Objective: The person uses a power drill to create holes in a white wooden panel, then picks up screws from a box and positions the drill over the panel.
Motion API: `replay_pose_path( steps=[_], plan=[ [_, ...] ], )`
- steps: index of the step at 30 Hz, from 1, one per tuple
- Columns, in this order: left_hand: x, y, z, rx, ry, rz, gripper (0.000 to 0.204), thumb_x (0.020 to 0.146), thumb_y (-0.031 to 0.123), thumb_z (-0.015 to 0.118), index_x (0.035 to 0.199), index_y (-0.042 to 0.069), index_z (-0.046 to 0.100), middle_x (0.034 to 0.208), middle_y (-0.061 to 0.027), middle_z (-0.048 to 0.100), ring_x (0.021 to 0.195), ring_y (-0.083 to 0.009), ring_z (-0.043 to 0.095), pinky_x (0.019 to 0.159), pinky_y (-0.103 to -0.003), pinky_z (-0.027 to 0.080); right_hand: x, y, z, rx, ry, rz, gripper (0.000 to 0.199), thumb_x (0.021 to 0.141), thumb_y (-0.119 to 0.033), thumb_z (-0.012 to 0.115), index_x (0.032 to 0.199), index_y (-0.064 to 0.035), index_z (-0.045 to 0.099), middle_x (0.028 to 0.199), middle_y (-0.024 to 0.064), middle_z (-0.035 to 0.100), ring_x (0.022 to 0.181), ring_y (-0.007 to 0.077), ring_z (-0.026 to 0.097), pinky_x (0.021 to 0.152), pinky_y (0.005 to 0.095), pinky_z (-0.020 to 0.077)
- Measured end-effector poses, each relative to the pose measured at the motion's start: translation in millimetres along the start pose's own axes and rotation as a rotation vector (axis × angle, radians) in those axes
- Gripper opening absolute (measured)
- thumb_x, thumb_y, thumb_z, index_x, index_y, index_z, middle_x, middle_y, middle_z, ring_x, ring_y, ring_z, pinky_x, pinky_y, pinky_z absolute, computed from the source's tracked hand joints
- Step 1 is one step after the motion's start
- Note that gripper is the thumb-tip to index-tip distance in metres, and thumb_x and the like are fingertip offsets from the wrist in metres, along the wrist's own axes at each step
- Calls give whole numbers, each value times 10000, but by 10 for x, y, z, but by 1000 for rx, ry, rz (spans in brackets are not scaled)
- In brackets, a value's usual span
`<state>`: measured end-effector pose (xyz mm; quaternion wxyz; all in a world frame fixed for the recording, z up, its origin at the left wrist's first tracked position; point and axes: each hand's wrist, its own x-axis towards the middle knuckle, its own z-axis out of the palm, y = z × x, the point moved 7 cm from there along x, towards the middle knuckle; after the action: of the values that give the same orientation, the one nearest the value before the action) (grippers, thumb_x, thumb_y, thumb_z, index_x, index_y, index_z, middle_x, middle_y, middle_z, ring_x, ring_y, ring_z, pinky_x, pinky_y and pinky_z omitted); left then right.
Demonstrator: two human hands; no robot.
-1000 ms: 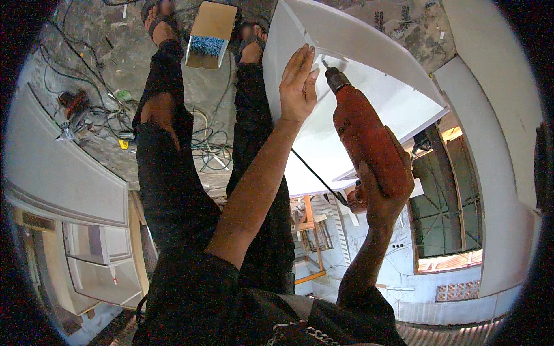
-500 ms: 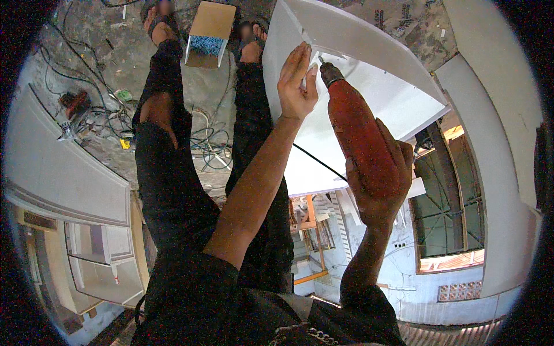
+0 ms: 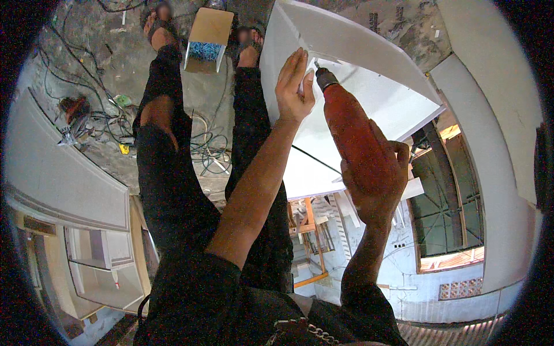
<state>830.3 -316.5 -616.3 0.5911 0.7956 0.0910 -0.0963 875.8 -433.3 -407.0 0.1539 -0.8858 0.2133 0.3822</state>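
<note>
two hands are at work by the white box [image 3: 369, 95], and i watch them from far away. the right hand [image 3: 378, 179] is wrapped snugly around the back part of the red drill [image 3: 355, 124]. i cannot see the finger that would press the trigger. the drill points up and a bit left, into the inner corner of the white box, and its thin bit [image 3: 316, 63] sits there, just beside the left hand's fingertips. i cannot tell if the tip touches the board.

the left hand [image 3: 295, 95] is open against the left side of the box, with long straight fingers and the thumb a little way off. i see nothing in it, but the palm side is hidden from me.

to do this bit well, i would hold the drill steady and push in line with the bit — a tilted push could make the tip slide. i would also move the left fingers back from the bit, since a slip there could hurt. the black cord [image 3: 314, 157] runs across the box below the drill, so i would keep it out of the way. the carton [image 3: 210, 26] of blue bits stands on the floor between the feet.
</note>
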Motion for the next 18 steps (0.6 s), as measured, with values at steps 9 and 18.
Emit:
replay_pose_path(
  steps=[9,18],
  plan=[
    [6,12,9,12,9,10,373,859,34,565,1224,-43,573,1242,-226,578,1168,-398,543,1008,-432,419,-66,140,26,172,86,101,714,609,-193,787,1282,-116,559,983,103,521,854,251,545,790,381,495],
    [-9,-5,8,20,-4,3,373,869,47,564,1231,-41,569,1247,-230,573,1170,-398,541,1009,-431,420,-49,137,72,87,76,19,721,602,-190,786,1281,-126,551,1034,71,588,849,258,530,778,374,495]
  ],
)
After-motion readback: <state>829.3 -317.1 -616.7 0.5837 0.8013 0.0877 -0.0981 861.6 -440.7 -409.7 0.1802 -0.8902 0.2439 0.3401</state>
